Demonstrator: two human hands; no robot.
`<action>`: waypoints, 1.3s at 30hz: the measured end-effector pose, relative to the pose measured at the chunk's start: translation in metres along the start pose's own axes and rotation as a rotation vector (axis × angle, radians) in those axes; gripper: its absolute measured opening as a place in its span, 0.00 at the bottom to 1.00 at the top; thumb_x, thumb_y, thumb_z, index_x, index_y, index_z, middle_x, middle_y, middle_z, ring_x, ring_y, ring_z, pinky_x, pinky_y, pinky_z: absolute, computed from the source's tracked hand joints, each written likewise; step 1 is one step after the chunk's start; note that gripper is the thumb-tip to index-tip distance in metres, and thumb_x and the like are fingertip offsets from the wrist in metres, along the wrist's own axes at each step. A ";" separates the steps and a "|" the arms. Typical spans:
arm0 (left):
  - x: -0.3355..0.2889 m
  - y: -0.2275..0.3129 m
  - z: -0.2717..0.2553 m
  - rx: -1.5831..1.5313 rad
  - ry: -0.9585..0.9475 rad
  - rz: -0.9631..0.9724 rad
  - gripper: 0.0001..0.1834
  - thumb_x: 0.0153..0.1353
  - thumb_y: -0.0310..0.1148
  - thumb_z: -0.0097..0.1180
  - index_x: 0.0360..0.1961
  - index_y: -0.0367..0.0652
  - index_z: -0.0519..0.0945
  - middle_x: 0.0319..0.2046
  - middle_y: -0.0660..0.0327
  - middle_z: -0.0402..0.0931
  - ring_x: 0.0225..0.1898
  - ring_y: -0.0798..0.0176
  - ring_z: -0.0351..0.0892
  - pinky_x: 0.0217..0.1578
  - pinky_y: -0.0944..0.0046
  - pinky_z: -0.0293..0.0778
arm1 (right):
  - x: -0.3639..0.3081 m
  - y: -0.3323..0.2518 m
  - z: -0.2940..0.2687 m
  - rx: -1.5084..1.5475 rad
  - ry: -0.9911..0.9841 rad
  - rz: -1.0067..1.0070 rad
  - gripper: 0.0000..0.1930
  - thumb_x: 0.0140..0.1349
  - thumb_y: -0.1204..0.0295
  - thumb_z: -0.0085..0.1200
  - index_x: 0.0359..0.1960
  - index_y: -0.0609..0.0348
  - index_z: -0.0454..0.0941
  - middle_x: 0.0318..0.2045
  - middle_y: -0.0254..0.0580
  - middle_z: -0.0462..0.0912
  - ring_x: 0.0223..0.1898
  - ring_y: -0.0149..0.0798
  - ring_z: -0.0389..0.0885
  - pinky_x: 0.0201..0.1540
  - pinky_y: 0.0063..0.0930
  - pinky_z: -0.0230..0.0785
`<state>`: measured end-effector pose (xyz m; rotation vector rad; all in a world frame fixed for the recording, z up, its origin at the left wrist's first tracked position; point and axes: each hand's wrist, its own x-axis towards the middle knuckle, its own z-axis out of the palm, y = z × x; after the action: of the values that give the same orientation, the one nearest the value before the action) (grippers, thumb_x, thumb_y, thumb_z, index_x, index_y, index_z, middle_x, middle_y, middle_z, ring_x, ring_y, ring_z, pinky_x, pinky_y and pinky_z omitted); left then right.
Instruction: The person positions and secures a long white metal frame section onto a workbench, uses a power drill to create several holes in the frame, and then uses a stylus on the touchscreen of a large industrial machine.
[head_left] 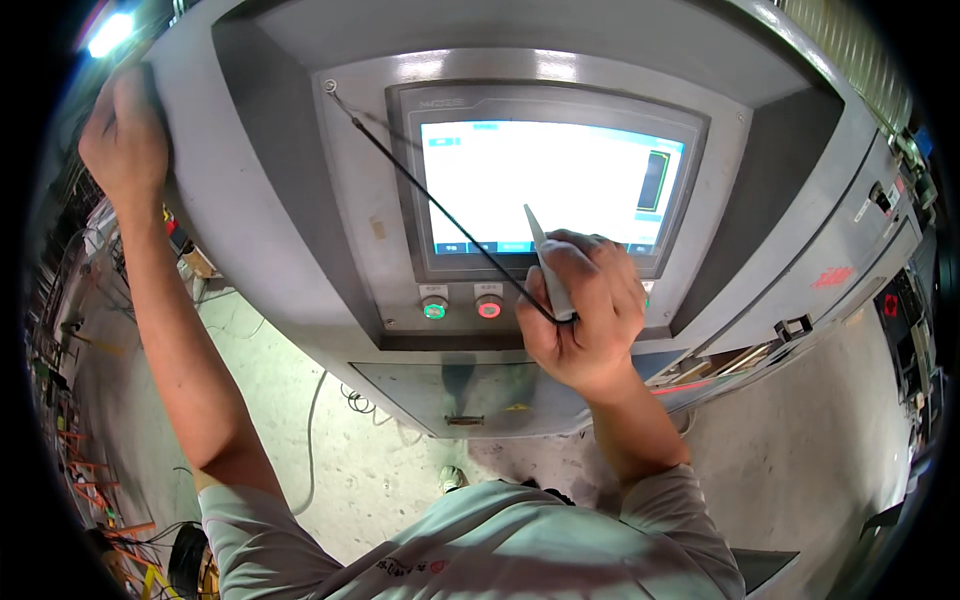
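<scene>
My right hand is closed round a grey tapered stylus, its pointed tip over the lower middle of a lit touchscreen. Whether the tip touches the glass I cannot tell. A black cord runs taut from a fixing at the panel's upper left down to the stylus. At the far left, my left hand is curled against the outer edge of the grey machine cabinet; its fingertips are partly hidden. Under the screen sit a green push button and a red push button. My right hand covers the panel beside them.
Below the panel is a cabinet door with a small handle. A grey hose and loose cables lie on the pale floor to the left. Another latch is on the machine's right side. Equipment lines both sides.
</scene>
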<state>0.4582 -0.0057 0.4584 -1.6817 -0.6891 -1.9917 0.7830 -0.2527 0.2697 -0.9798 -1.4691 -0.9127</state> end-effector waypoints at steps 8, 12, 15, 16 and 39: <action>0.000 -0.016 0.001 0.000 0.004 -0.061 0.22 0.75 0.44 0.55 0.58 0.40 0.86 0.50 0.53 0.89 0.52 0.64 0.85 0.58 0.66 0.74 | -0.032 0.019 -0.024 -0.112 0.080 0.063 0.16 0.47 0.77 0.65 0.40 0.65 0.80 0.33 0.49 0.83 0.28 0.46 0.79 0.33 0.38 0.70; 0.003 -0.021 -0.001 -0.020 -0.018 -0.014 0.23 0.75 0.44 0.55 0.58 0.38 0.86 0.51 0.52 0.89 0.53 0.62 0.85 0.58 0.65 0.74 | -0.030 0.020 -0.023 -0.116 0.057 0.049 0.16 0.47 0.78 0.64 0.40 0.65 0.80 0.33 0.49 0.83 0.28 0.46 0.79 0.33 0.38 0.69; 0.004 -0.031 0.001 -0.014 -0.026 -0.002 0.23 0.75 0.44 0.54 0.58 0.38 0.86 0.51 0.51 0.89 0.53 0.61 0.85 0.59 0.64 0.74 | -0.030 0.021 -0.021 -0.110 0.026 0.069 0.16 0.46 0.78 0.64 0.41 0.65 0.80 0.33 0.49 0.83 0.28 0.47 0.79 0.33 0.38 0.68; 0.001 -0.030 0.003 -0.022 -0.018 0.003 0.23 0.75 0.44 0.54 0.58 0.38 0.86 0.52 0.51 0.88 0.54 0.60 0.86 0.59 0.64 0.74 | -0.030 0.018 -0.024 -0.108 0.025 0.077 0.17 0.46 0.79 0.64 0.41 0.65 0.80 0.33 0.49 0.83 0.28 0.47 0.79 0.34 0.37 0.68; 0.004 -0.023 -0.001 0.001 -0.012 0.033 0.20 0.76 0.42 0.52 0.56 0.41 0.88 0.49 0.56 0.89 0.52 0.64 0.85 0.58 0.67 0.74 | -0.024 0.016 -0.034 -0.091 0.005 0.047 0.16 0.48 0.78 0.65 0.41 0.64 0.82 0.36 0.48 0.83 0.32 0.48 0.81 0.37 0.39 0.72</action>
<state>0.4431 0.0115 0.4603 -1.6945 -0.6620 -1.9604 0.8118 -0.2805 0.2501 -1.0731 -1.4050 -0.9539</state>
